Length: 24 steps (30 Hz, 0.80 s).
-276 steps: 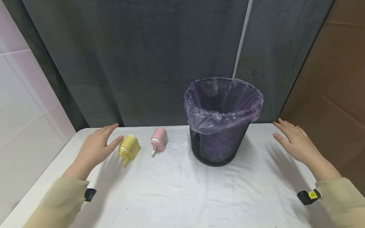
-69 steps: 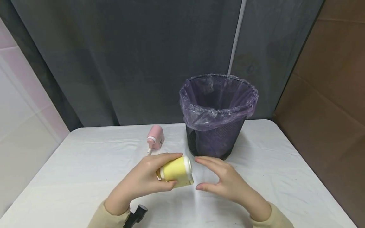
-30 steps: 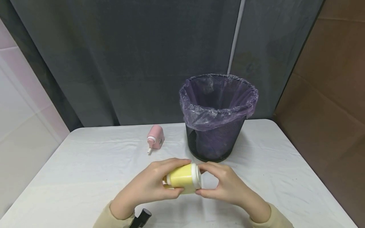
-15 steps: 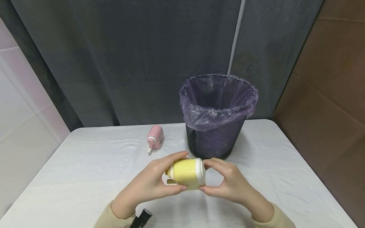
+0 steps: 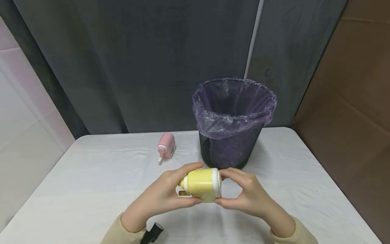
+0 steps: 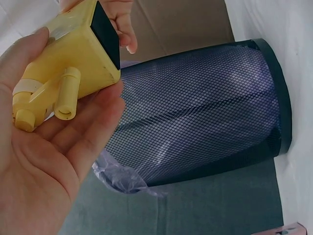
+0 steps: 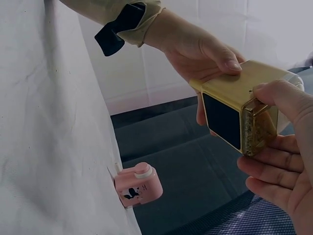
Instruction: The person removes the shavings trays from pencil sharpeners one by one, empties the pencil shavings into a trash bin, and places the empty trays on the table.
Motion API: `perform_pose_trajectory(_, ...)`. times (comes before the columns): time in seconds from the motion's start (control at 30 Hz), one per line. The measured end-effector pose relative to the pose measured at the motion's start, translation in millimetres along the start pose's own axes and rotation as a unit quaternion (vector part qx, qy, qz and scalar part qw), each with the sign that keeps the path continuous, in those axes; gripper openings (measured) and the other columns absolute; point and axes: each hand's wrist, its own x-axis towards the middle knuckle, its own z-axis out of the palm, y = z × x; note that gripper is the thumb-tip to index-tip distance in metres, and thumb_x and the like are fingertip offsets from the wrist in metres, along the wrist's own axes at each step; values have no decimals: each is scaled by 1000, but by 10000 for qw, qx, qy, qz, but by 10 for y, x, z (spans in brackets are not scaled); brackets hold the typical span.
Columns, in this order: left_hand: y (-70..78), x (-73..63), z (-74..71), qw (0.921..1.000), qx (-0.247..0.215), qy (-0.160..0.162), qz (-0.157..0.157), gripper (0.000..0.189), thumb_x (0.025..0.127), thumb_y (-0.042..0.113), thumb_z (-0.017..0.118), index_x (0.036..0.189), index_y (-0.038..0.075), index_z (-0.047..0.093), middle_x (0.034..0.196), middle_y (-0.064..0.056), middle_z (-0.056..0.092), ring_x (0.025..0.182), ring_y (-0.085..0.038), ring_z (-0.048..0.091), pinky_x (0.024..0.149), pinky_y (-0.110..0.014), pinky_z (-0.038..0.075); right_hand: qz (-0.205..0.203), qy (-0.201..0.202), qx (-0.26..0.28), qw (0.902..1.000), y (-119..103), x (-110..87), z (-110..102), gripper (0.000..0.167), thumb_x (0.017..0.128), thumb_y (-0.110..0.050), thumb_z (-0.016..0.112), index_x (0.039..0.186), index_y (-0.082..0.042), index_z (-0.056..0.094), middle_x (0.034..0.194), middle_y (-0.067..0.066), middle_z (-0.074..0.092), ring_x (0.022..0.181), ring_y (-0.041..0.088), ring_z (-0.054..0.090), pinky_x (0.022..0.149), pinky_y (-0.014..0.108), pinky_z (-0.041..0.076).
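Note:
A yellow hand-crank pencil sharpener [image 5: 201, 184] is held above the table between both hands. My left hand [image 5: 164, 193] grips its crank end, thumb on one side and fingers on the other. The left wrist view shows the crank handle [image 6: 67, 95] near the palm and a dark pad [image 6: 106, 34] on the base. At the opposite, white-rimmed end, my right hand [image 5: 248, 193] pinches the body with thumb and fingers. A translucent shavings drawer [image 7: 259, 128] shows beside the right thumb in the right wrist view; its contents are unclear.
A pink pencil sharpener [image 5: 167, 145] lies on the white-covered table [image 5: 106, 179], left of the bin. Behind the hands stands a black mesh bin [image 5: 228, 152] with a purple liner [image 5: 210, 123]. A dark curtain [image 5: 152, 67] hangs at the back, a brown wall [image 5: 344, 88] at right.
The yellow sharpener has gone from the table into the left hand. The right hand has come in and taken hold of its white-rimmed end. Lately both hands moved slightly right with it.

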Motion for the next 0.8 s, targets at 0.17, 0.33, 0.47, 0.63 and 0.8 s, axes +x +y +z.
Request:
perform_pose_trajectory(0.17,5,-5,-2,10000,-42,-45,-37,73,75,13,83,137,14,46,112,2,63,83,-8,58,72,-27,51,23,-84,69,9999,7,3,-13,53,70,-15,85,117,-6,62,103,0,66,91,14,62,82,28,50)
perform_pose_trajectory(0.33,10,-8,-6,10000,-59,-63,-46,72,75,13,83,137,14,46,113,2,63,84,-8,59,71,-26,52,94,-134,127,9998,0,2,-20,53,69,-14,85,117,-6,62,103,0,66,92,14,62,82,28,50)
perform_pose_trajectory(0.47,11,-8,-3,9999,-55,-60,-75,71,76,12,82,137,14,46,111,1,64,83,-8,59,70,-25,52,162,-98,124,9997,-7,0,-10,54,67,-12,85,116,-6,62,103,0,67,91,14,62,81,28,50)
perform_pose_trajectory(0.63,15,-9,8,9998,-57,-17,-181,71,76,14,82,137,13,46,107,1,64,81,-8,58,67,-24,52,172,0,41,9998,-10,-3,7,54,67,-11,85,116,-6,63,101,0,67,90,14,62,81,27,50)
perform_pose_trajectory(0.8,16,-12,11,9996,-6,8,-275,71,75,15,82,137,13,46,103,2,64,80,-7,58,66,-23,52,175,46,-39,9998,-14,-2,13,54,67,-12,85,116,-6,63,100,-1,67,89,13,62,81,25,50)
